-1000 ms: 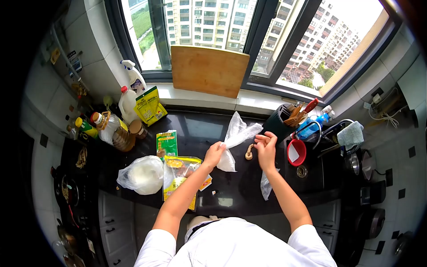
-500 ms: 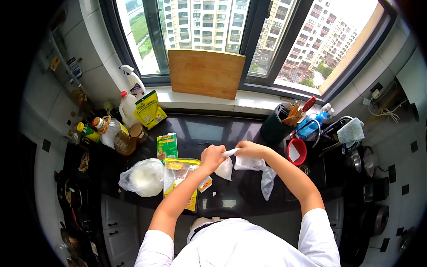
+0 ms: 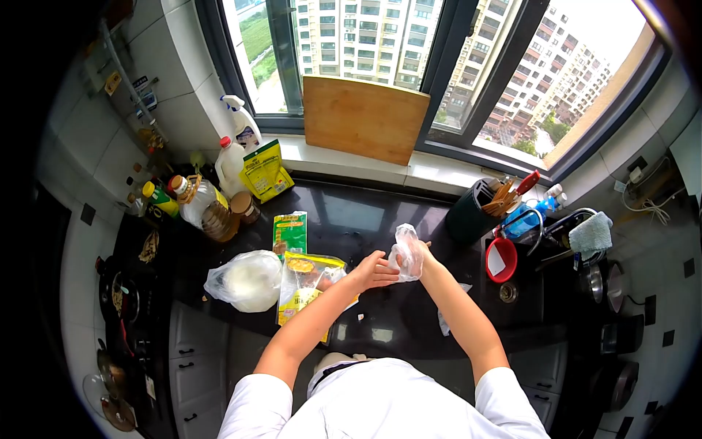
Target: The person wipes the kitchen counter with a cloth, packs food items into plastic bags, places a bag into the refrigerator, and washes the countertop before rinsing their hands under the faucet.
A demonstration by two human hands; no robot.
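A crumpled clear plastic bag [image 3: 406, 252] is held up over the dark counter, between my two hands. My right hand [image 3: 426, 256] has hold of it; its fingers are mostly hidden behind the plastic. Reaching toward the bag from the left, my left hand [image 3: 374, 271] has its fingers stretched out, and whether they touch the plastic is unclear. Left of that hand lies a yellow-edged food packet [image 3: 301, 296] with a clear window. A green packet [image 3: 290, 233] lies just behind it. Another piece of clear plastic [image 3: 444, 322] is partly covered by my right forearm.
A white plastic bag with pale contents [image 3: 245, 281] sits left of the packets. An oil bottle [image 3: 201, 208] and a yellow pouch [image 3: 265, 172] stand back left. On the right are a knife block [image 3: 472, 212] and a red cup [image 3: 501, 260]. A cutting board [image 3: 365, 119] leans at the window.
The twisted white bundle between my hands no longer shows there. The clear bag is lifted off the counter. My left hand's fingers have straightened. The whole view has shifted slightly.
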